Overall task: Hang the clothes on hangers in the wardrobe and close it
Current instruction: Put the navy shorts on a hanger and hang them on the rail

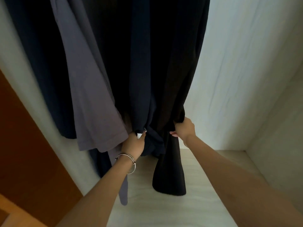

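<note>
Several dark garments hang inside the white wardrobe (246, 79). A grey shirt (91, 99) hangs at the left, a dark navy garment (144, 82) in the middle and a black garment (170, 161) at the right, its long lower part reaching the wardrobe floor. My left hand (133, 145), with a metal bracelet on the wrist, grips the bunched hem of the navy garment. My right hand (183, 128) is closed on a fold of the black garment. The hangers and rail are out of view above.
The wardrobe's pale wooden floor (164, 210) lies below my arms. White side and back walls close in at the right. An orange-brown wooden panel (32, 153) stands at the left beside the wardrobe's left wall. Another navy garment (37, 63) hangs at far left.
</note>
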`<state>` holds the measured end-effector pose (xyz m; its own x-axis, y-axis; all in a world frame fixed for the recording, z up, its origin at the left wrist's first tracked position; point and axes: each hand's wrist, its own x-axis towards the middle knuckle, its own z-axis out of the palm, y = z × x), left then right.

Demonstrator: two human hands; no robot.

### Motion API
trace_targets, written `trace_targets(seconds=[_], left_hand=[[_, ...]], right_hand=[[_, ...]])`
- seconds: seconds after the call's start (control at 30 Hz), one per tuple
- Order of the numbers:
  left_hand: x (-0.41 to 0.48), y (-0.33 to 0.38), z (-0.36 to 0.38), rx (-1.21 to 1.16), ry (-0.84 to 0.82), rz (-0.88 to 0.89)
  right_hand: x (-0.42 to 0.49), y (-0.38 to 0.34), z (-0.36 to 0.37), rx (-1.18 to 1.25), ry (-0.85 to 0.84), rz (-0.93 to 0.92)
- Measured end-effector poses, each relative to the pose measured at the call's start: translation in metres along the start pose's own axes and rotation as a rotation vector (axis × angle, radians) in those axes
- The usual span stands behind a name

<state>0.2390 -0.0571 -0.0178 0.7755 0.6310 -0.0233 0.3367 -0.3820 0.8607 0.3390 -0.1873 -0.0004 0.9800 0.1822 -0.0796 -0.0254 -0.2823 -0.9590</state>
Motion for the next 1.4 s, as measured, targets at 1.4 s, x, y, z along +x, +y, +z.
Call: trace_targets(seconds=[1.4], left_hand=[[-0.247,-0.314,0.096,0.722,-1.302,-0.308]], right_hand=[[-0.520,0.376,-0.082,0.066,0.347,1.261]])
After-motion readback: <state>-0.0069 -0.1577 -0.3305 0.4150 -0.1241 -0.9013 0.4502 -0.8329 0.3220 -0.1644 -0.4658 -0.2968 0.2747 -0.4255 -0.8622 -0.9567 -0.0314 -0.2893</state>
